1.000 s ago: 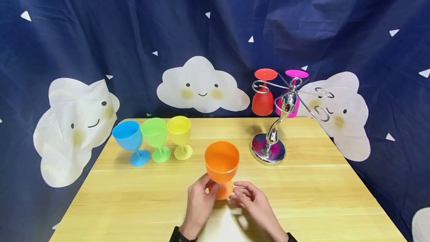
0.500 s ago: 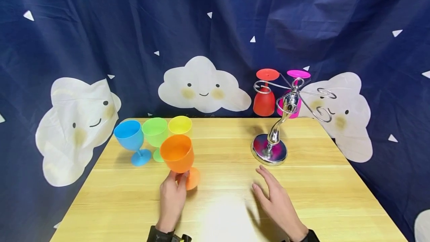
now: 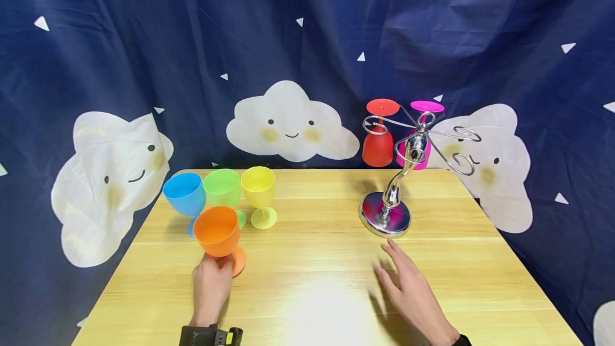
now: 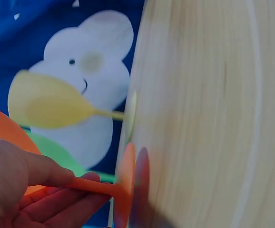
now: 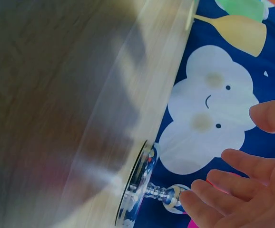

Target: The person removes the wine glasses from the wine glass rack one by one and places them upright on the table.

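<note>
My left hand (image 3: pixel 211 284) pinches the stem of an orange plastic goblet (image 3: pixel 217 233), which is upright, its foot close over the table. In the left wrist view the thumb lies along the goblet's stem (image 4: pixel 92 185), and the foot casts a shadow on the wood. Behind it stand a blue goblet (image 3: pixel 184 194), a green goblet (image 3: pixel 222 188) and a yellow goblet (image 3: pixel 258 187); the orange bowl partly covers the blue and green ones. My right hand (image 3: pixel 413 292) holds nothing, its fingers extended near the round base of a chrome goblet rack (image 3: pixel 384 214).
A red goblet (image 3: pixel 377 146) and a magenta goblet (image 3: pixel 426 107) hang upside down from the rack's curled wire arms, which reach out to both sides. The wooden table (image 3: pixel 307 260) ends at a dark blue curtain (image 3: pixel 307 41) with cloud prints.
My left hand has carried the orange goblet leftward, from the table's middle to in front of the blue and green goblets. The right hand has let go its place beside it and moved right.
</note>
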`<state>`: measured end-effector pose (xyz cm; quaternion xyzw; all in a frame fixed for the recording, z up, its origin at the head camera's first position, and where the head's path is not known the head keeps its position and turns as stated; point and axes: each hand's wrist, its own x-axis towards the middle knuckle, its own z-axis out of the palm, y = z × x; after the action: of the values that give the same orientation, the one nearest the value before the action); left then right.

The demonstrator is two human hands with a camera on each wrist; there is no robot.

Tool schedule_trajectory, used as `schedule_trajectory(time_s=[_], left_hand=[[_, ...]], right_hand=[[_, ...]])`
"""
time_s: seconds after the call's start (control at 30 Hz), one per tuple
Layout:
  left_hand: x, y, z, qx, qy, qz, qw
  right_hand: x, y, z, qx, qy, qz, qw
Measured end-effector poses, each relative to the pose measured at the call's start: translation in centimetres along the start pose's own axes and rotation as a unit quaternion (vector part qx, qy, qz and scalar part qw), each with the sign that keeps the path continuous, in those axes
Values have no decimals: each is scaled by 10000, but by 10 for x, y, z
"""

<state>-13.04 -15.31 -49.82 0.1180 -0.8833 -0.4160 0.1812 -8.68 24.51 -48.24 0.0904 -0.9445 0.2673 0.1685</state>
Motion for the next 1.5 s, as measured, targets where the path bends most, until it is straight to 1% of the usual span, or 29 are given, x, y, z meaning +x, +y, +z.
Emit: schedule_trajectory(time_s=[0.1,0.23,0.4,0.47,0.7,0.83,1.2,1.5], left_hand=[[7,-9,-8,121,-31,-162,9998],[18,-20,-17,204,38,-180,9996],[29,-30,-25,236,-29,-290,9993],[33,-33,-28,266,-33,-304,9992],[45,-44,-40,356,148,-304,9988],[51,-50,-44,396,91,-322,9987],[57,-59,-47,352,23,-504,9981],[55,-65,-49,262,-160,-667,9973]], right_hand=[[-1,2,-1,-22,60,-13,10000],[-1,4,-2,20,33,86,10000],[-3,5,-3,74,24,163,9998],[-4,5,-4,60,71,154,9998],[-4,7,-5,33,185,77,9998],[-4,7,-5,52,185,120,9997],[-5,9,-4,55,185,134,9997],[-6,10,-3,60,180,141,9997]])
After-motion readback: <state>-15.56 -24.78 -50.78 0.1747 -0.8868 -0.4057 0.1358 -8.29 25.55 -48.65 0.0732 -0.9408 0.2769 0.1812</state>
